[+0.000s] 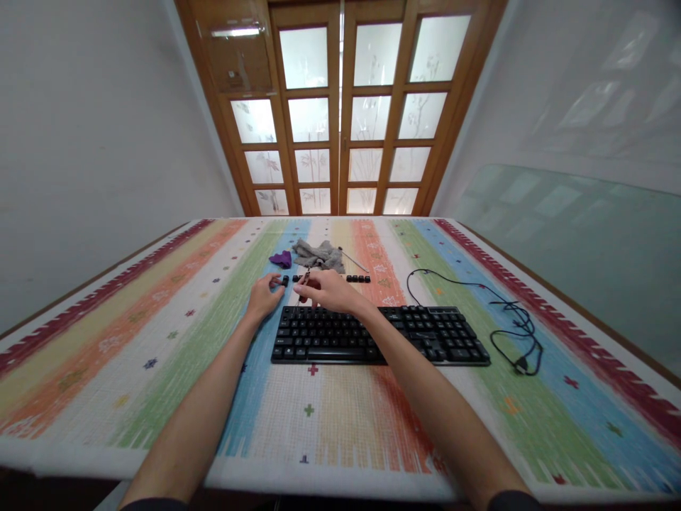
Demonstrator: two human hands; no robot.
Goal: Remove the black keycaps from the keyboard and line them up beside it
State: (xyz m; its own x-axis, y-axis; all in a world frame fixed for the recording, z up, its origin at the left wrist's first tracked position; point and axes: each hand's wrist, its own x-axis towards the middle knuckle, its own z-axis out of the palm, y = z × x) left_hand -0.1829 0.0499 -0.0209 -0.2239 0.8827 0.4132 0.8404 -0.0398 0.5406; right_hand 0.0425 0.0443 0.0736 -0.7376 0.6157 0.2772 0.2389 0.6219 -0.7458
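A black keyboard (404,333) lies on the striped tablecloth (159,341), its cable (479,294) curling off to the right. My left hand (263,297) rests just beyond the keyboard's far left corner, fingers curled toward a loose black keycap (285,281). My right hand (330,291) hovers above the keyboard's top edge, pinching a thin tool (303,282) that points down at the row of loose keycaps. More removed keycaps (358,279) sit in a line to the right of that hand.
A grey cloth (319,255) and a small purple cloth (281,259) lie behind the keycaps. A thin stick (354,261) rests beside the grey cloth. Wooden glazed doors (340,113) stand past the table's far edge.
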